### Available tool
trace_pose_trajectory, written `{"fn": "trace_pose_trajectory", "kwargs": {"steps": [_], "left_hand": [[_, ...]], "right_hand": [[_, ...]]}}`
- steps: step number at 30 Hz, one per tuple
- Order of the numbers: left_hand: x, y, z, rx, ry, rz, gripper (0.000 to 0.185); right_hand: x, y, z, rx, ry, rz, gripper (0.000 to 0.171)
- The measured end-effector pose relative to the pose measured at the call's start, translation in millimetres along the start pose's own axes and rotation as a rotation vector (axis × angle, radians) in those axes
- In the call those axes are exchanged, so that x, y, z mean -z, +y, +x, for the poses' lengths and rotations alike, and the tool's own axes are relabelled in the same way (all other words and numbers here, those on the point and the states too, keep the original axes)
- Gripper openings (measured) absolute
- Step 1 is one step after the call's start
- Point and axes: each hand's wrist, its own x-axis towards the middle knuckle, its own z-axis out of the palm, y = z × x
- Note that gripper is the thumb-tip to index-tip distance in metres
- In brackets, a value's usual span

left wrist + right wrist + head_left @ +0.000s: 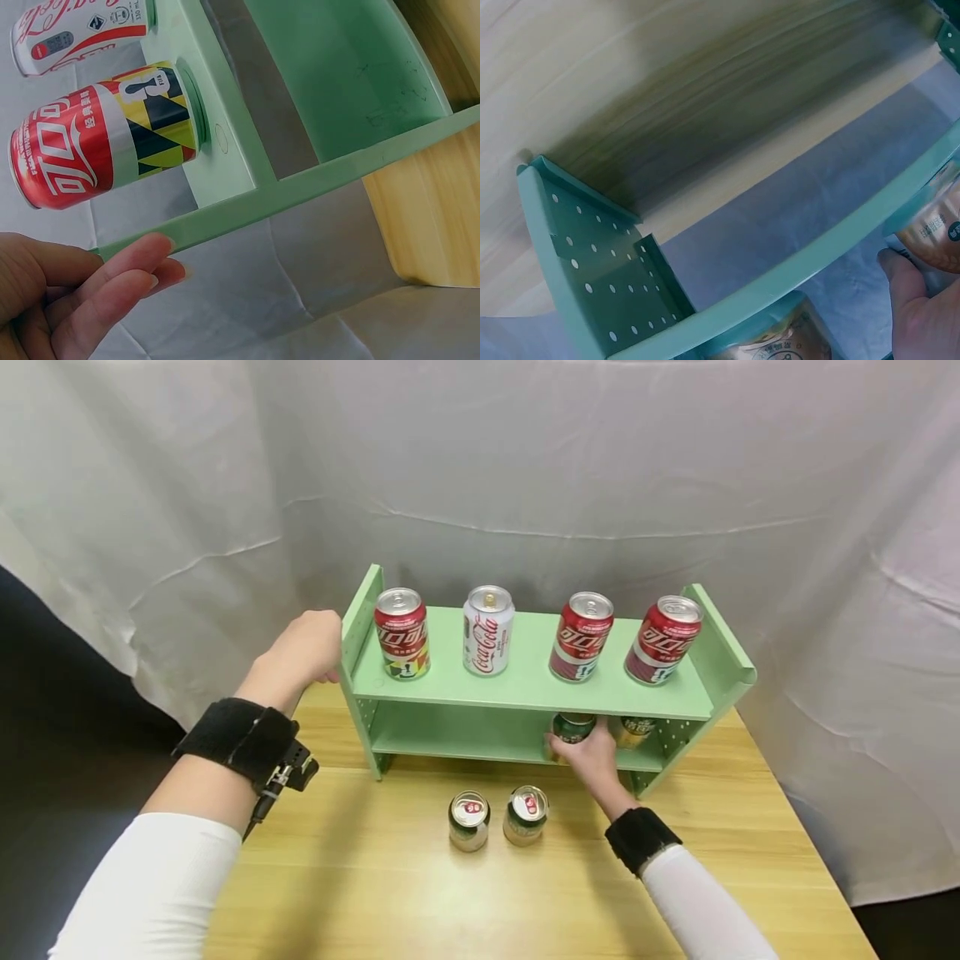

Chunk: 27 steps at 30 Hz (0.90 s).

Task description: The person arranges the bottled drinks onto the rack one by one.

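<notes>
My left hand [307, 647] is at the upper left end of a green two-tier shelf [450, 689]; in the left wrist view its fingers [124, 281] lie along the side panel's edge and outer face. On the lower tier, my right hand [592, 756] grips a green and gold can [573, 727], thumb on one side. That can's gold lower part [937, 232] shows at the right edge of the right wrist view. To its right on the same tier stands another green and gold can [635, 731], partly hidden under the top tier.
Along the top tier stand a red can with a patterned base [403, 635], a white Coca-Cola can [488, 631] and two red and maroon cans [582, 639]. Two more green and gold cans [469, 822] stand on the wooden table [405, 902] in front. A pale curtain [525, 468] hangs behind.
</notes>
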Motion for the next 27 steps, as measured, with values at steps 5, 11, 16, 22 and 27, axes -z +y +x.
{"fn": "trace_pose_trajectory", "kwargs": {"steps": [5, 11, 16, 22, 27], "left_hand": [[-0.5, -0.7, -2.8, -0.020, 0.018, -0.002, 0.014], [0.3, 1.0, -4.7, -0.007, 0.022, 0.022, 0.016], [2.1, 0.4, -2.8, -0.009, 0.044, 0.052, 0.015], [2.4, -0.7, -4.5, 0.016, 0.025, 0.051, 0.013], [1.1, -0.2, -4.8, -0.005, 0.028, 0.051, 0.014]], "right_hand": [[-11, -3, 7, -0.047, -0.002, 0.024, 0.081], [-14, -2, 17, -0.049, -0.088, 0.081, 0.071], [-16, -4, 29, 0.065, -0.054, 0.065, 0.072], [-19, -5, 32, 0.066, -0.043, 0.064, 0.079], [-22, -2, 29, 0.012, -0.053, 0.084, 0.079]]}}
